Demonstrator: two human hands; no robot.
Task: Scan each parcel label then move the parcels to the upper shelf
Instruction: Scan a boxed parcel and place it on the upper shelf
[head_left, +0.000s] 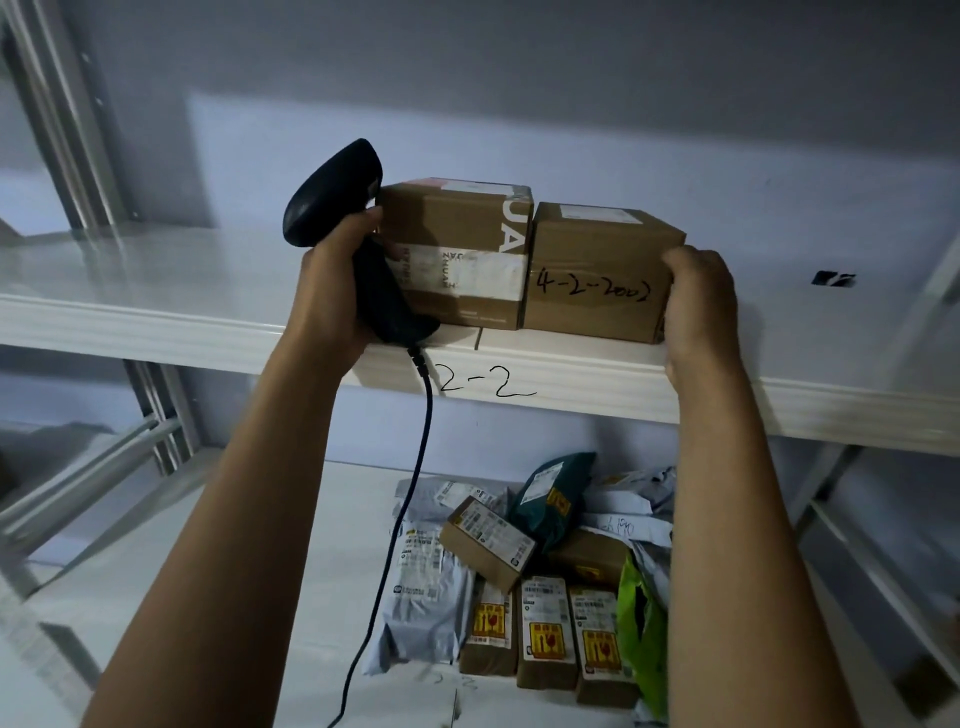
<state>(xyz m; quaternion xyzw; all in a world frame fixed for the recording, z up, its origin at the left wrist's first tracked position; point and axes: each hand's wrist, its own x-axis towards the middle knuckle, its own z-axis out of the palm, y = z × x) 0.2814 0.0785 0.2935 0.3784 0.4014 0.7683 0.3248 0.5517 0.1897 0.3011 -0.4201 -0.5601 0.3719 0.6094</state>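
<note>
Two brown cardboard parcels stand side by side on the white upper shelf (156, 312). The left parcel (457, 249) has white tape across its front. The right parcel (592, 270) bears the handwriting "4-2-2002". My left hand (332, 296) grips a black handheld scanner (332, 192) by its handle, right against the left parcel's left side. My right hand (698, 306) holds the right end of the right parcel, fingers curled round its top corner. Several more parcels (519, 582) lie heaped on the lower shelf: small boxes, grey mailer bags, a dark green bag and a bright green one.
The scanner's dark cable (415, 493) hangs down past the shelf edge, which is marked "2-2". Metal uprights (78, 130) frame the rack at the left and right. The upper shelf is bare to the left and right of the two boxes.
</note>
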